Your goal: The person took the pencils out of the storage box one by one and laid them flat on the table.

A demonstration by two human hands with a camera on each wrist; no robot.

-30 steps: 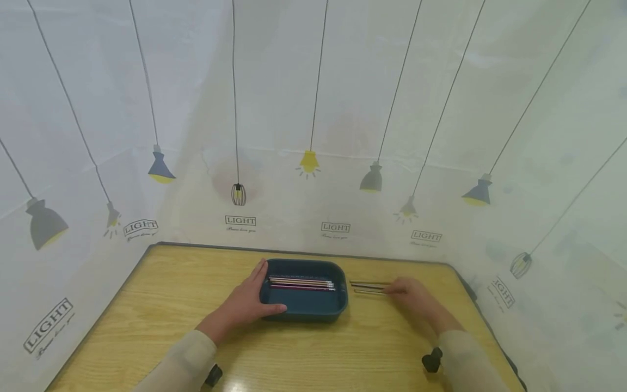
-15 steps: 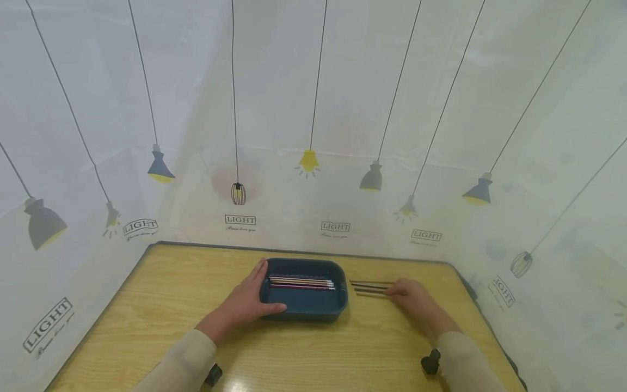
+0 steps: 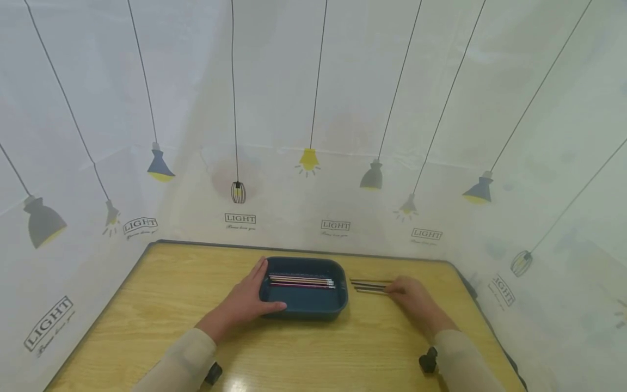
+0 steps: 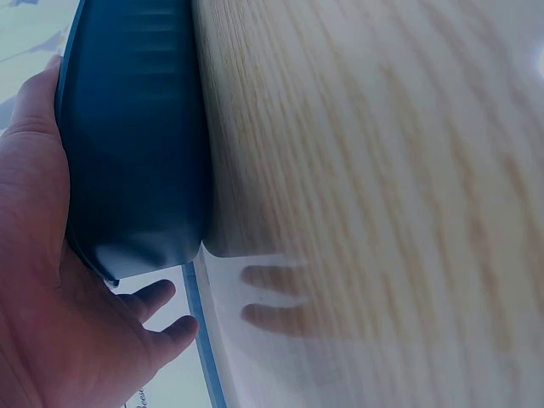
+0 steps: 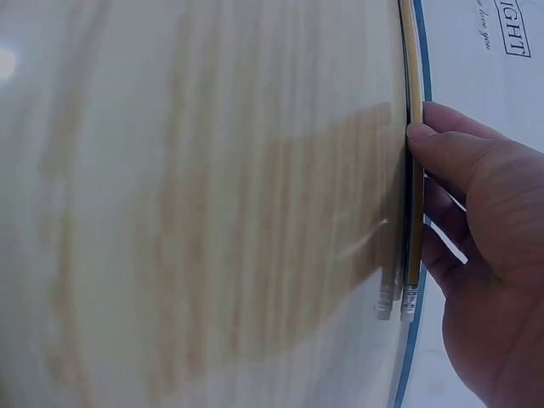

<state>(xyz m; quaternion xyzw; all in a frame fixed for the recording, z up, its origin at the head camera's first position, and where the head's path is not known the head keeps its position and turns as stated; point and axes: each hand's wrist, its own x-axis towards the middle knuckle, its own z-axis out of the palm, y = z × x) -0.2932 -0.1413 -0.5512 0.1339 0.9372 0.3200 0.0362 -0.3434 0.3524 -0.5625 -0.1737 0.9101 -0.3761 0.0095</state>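
A dark-edged, wood-grained worktop [image 3: 313, 354]; behind it and at both sides, a pale sheet [image 3: 274, 81] printed with hanging lamps [image 3: 160, 166], one of them yellow, and boxed LIGHT labels [image 3: 240, 219]; a faint mark [image 3: 621, 316] at far right may be another lamp.

I've got one tray [image 3: 306, 303], one left hand [image 3: 247, 296], one right hand [image 3: 412, 298], two sleeves [image 3: 182, 354], one tabletop [image 3: 313, 354]! Several pencils [image 3: 296, 286], bunched too tightly to count. Nine whole printed lamps [image 3: 309, 159], six LIGHT labels [image 3: 240, 219]!

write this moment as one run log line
left hand: touches dark blue tray | right hand: pinches at loose pencils beside it | inside tray: more pencils, eraser ends toward right hand
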